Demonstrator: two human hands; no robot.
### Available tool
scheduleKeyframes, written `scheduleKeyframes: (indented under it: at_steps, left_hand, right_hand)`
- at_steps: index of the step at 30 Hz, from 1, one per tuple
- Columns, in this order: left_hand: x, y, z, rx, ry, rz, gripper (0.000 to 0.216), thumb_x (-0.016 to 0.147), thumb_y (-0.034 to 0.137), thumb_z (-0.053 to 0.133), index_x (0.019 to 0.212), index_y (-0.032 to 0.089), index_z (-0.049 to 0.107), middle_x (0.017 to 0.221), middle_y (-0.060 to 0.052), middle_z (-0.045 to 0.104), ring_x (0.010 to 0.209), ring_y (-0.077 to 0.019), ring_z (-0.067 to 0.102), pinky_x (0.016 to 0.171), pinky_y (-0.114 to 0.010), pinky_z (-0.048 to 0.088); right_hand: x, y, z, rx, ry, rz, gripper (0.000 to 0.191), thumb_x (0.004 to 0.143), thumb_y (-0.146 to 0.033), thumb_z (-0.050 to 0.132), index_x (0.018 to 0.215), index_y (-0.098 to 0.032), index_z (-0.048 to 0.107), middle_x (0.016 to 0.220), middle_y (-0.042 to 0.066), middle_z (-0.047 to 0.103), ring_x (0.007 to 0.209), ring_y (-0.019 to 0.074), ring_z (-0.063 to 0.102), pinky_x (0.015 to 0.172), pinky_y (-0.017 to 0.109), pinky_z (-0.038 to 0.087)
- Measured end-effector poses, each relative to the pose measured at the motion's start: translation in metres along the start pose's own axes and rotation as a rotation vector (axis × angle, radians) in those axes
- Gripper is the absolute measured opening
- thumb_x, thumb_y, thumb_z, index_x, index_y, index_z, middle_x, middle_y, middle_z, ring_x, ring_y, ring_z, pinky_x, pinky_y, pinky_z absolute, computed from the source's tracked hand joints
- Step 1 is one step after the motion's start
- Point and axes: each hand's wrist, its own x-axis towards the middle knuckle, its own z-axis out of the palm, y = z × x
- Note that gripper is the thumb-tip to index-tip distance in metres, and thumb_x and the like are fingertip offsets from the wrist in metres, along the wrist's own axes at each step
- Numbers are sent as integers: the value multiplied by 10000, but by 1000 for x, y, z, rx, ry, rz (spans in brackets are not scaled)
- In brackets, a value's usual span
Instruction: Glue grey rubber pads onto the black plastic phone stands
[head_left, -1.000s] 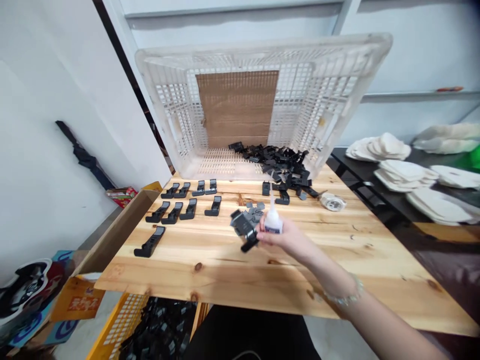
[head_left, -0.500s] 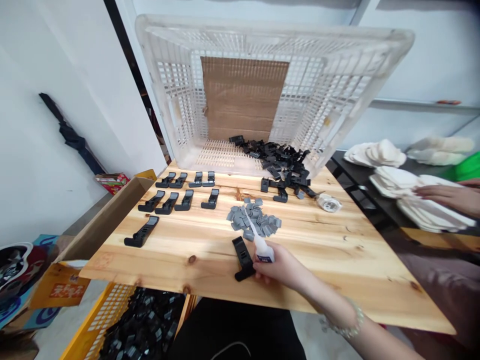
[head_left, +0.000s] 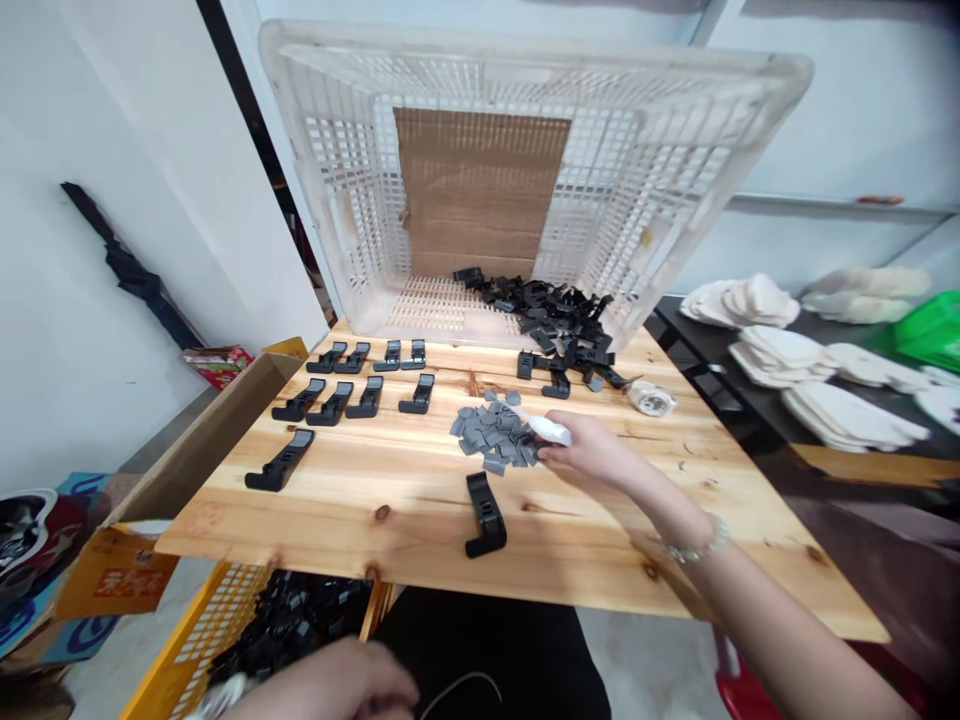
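Note:
My right hand (head_left: pixel 592 455) reaches over the wooden table (head_left: pixel 720 520) and is closed on a small white glue bottle (head_left: pixel 547 428) lying sideways, its tip over a pile of small grey pads (head_left: pixel 495 437). A black plastic clip (head_left: pixel 484 515) lies by itself on the table near the front edge, apart from the hand. My left hand (head_left: pixel 330 685) is low at the bottom edge, below the table, blurred, fingers curled; whether it holds anything is unclear.
A white lattice crate (head_left: pixel 637 180) stands tipped on its side at the back, spilling black clips (head_left: pixel 559 325). Rows of black clips (head_left: pixel 352 385) lie at the table's left. A tape roll (head_left: pixel 651 399), a yellow crate (head_left: pixel 225 630) of clips below, stacked white pads (head_left: pixel 825 380) on the right.
My right hand has let go of the black clip near the front edge and moved back to the grey pads with the bottle. My left hand has come into view below.

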Motion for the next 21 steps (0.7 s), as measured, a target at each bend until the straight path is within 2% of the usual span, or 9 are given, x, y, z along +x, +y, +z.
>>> scheduleKeyframes:
  at_steps: [3, 6, 8, 10, 13, 15, 19, 21]
  left_hand:
    - [28, 36, -18, 112, -6, 83, 336, 915, 463, 474, 924, 237, 722, 845, -11, 701, 764, -161, 623, 690, -244, 442]
    - [68, 67, -32, 284, 143, 144, 308, 904, 464, 484, 915, 213, 663, 827, -9, 684, 734, -167, 600, 643, -250, 392]
    - [94, 75, -36, 427, 287, 129, 340, 882, 514, 515, 992, 206, 607, 769, -11, 657, 700, -189, 591, 608, -268, 355]
    - [114, 76, -37, 545, 335, 104, 388, 851, 556, 549, 990, 194, 573, 752, -31, 645, 698, -216, 602, 595, -280, 336]
    - [129, 74, -35, 612, 303, 124, 413, 808, 588, 591, 934, 196, 553, 765, -60, 649, 731, -261, 626, 592, -294, 331]
    - [132, 75, -32, 618, 256, 175, 371, 805, 548, 612, 918, 201, 542, 817, -72, 661, 765, -279, 634, 607, -300, 346]
    - [136, 80, -28, 576, 175, 225, 169, 844, 320, 547, 971, 215, 509, 1004, -85, 669, 899, -285, 637, 698, -313, 391]
    - [139, 81, -27, 545, 174, 219, 178, 839, 197, 462, 1014, 217, 492, 1005, -80, 667, 910, -272, 631, 728, -321, 396]
  right_hand:
    - [4, -6, 10, 55, -24, -39, 106, 648, -95, 611, 695, -185, 579, 709, 10, 627, 674, 172, 541, 622, 267, 341]
    - [8, -4, 18, 150, -11, -50, 108, 646, -80, 595, 670, -181, 567, 646, -9, 590, 629, 148, 500, 597, 259, 320]
    - [11, 0, 20, 244, 4, -39, 100, 644, -114, 635, 690, -178, 574, 633, -15, 579, 618, 144, 490, 595, 262, 327]
    - [13, 5, 19, 369, 20, -30, 144, 643, -180, 688, 715, -178, 564, 640, -20, 570, 619, 141, 490, 607, 269, 357]
    - [12, 10, 17, 595, 46, -50, 262, 643, -288, 746, 712, -187, 515, 676, -22, 557, 640, 131, 496, 651, 287, 410]
    - [9, 9, 16, 736, 54, -74, 333, 627, -327, 777, 705, -197, 481, 694, -19, 553, 647, 129, 500, 658, 295, 423]
    - [-1, 1, 15, 1003, 24, -102, 403, 603, -365, 818, 730, -217, 465, 692, -27, 531, 624, 131, 518, 626, 301, 433]
    - [-5, -4, 16, 1201, -56, -117, 381, 581, -283, 849, 715, -213, 499, 682, -35, 526, 622, 123, 526, 617, 284, 424]
